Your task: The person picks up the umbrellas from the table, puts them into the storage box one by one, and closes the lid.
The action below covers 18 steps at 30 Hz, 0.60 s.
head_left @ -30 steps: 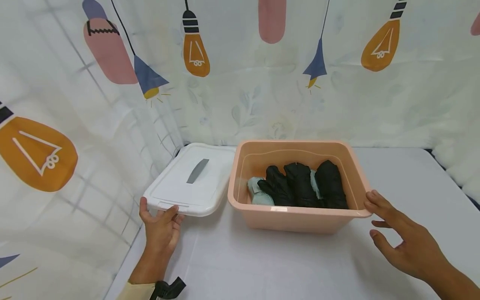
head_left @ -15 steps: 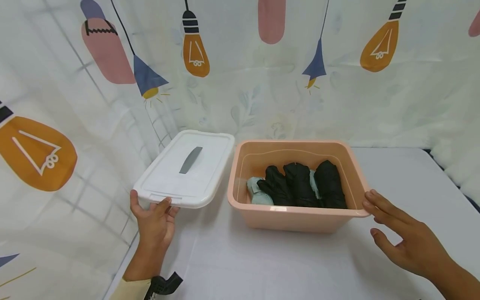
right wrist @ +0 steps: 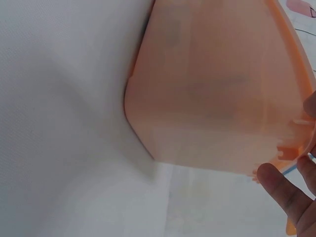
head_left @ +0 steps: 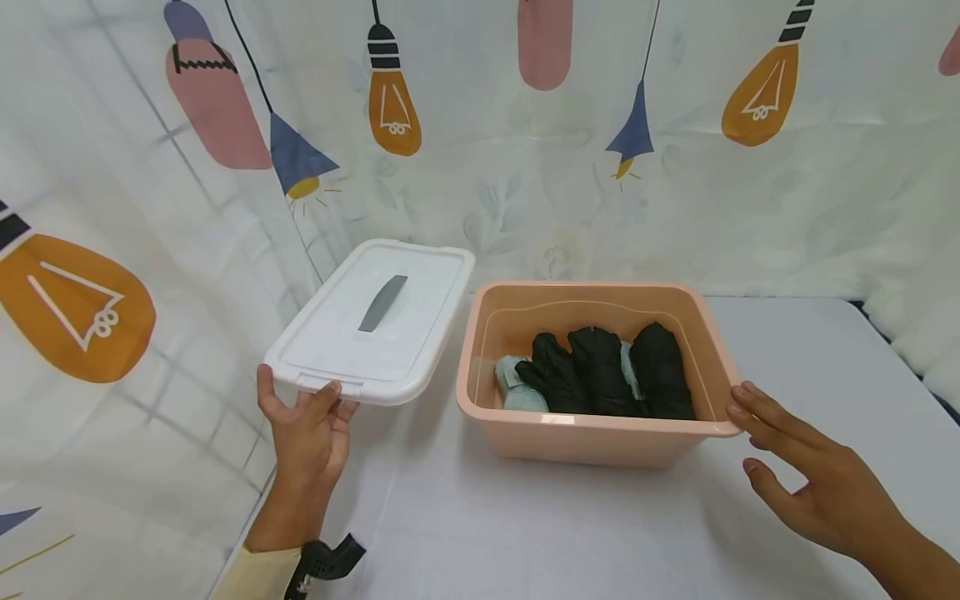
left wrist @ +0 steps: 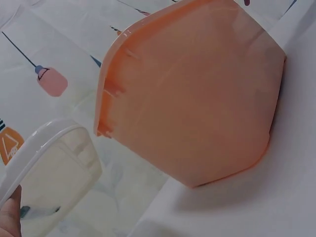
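My left hand (head_left: 307, 437) grips the near edge of a white plastic lid (head_left: 337, 354) that has a grey handle (head_left: 383, 303) on top. The lid is raised and tilted, left of a peach plastic storage box (head_left: 585, 442); its underside shows in the left wrist view, with a fingertip (left wrist: 14, 210) at its edge. Several rolled black padded bundles (head_left: 600, 371) and some pale green cloth (head_left: 519, 385) lie inside the box. My right hand (head_left: 825, 483) touches the box's right rim with fairly straight fingers, thumb apart and below.
The box stands on a white-covered table (head_left: 540, 533). A printed curtain (head_left: 487, 167) with bulb and lamp pictures hangs behind and along the left side. A black strap device (head_left: 326, 560) sits on the left wrist.
My left hand has lifted the lid upward and a little to the left, off the table. The box and my right hand have stayed nearly still.
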{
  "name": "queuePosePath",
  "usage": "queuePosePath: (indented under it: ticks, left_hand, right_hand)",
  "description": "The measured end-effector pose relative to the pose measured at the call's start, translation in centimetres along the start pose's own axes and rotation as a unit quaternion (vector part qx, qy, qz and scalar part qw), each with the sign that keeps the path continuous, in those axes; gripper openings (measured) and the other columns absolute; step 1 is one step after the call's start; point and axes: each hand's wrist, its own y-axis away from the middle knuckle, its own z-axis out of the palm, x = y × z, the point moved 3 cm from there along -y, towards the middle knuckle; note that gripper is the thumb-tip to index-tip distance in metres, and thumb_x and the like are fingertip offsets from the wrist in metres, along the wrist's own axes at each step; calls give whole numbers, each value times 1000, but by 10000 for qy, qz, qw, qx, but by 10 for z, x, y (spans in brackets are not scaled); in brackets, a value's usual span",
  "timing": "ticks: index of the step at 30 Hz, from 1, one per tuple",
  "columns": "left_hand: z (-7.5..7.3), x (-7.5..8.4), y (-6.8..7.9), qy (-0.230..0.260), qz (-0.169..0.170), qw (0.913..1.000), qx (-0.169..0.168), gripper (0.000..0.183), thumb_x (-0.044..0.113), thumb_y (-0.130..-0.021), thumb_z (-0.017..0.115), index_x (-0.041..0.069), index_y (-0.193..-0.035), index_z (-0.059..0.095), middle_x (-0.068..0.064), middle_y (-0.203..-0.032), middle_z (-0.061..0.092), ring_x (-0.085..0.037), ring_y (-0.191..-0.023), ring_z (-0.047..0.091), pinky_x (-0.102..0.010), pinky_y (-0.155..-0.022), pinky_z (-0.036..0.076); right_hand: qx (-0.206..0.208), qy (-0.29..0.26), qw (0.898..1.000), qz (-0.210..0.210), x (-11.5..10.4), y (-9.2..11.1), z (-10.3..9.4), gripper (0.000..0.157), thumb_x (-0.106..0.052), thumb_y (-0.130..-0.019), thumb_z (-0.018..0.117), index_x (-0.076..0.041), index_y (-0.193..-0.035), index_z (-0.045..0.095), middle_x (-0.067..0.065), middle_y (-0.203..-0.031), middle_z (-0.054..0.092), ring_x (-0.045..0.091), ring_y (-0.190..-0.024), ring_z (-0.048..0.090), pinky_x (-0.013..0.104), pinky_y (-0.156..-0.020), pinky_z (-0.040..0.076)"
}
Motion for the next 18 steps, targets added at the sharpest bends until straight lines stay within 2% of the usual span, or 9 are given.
queuePosePath:
  ticks: [5,11,18]
  left_hand:
    - [9,4,-2,88,68,9997,-219,101,-17,-97,56,49,-152,3,-10,-159,29,-35,-130,54,-45,-94,52]
    - [20,9,-4,152,81,9988,-456,100,-17,-98,53,49,-152,1,-11,-160,26,-35,-133,52,-46,-95,51]
    - [30,15,-5,211,155,9973,-685,101,-18,-97,54,47,-154,0,-12,-161,26,-33,-125,60,-44,-94,52]
  right_hand:
    - [31,-38,10000,-45,-1,-1,-1,61,-50,-106,45,0,-135,66,16,-143,58,-16,-123,49,4,-87,43]
    - [-4,17,10000,-44,-2,-1,-2,62,-51,-106,43,-1,-136,66,16,-144,58,-18,-123,48,4,-86,43]
    - [-3,-5,10000,-45,-1,-1,-2,62,-51,-106,43,-1,-136,66,16,-144,58,-16,-125,48,4,-88,42]
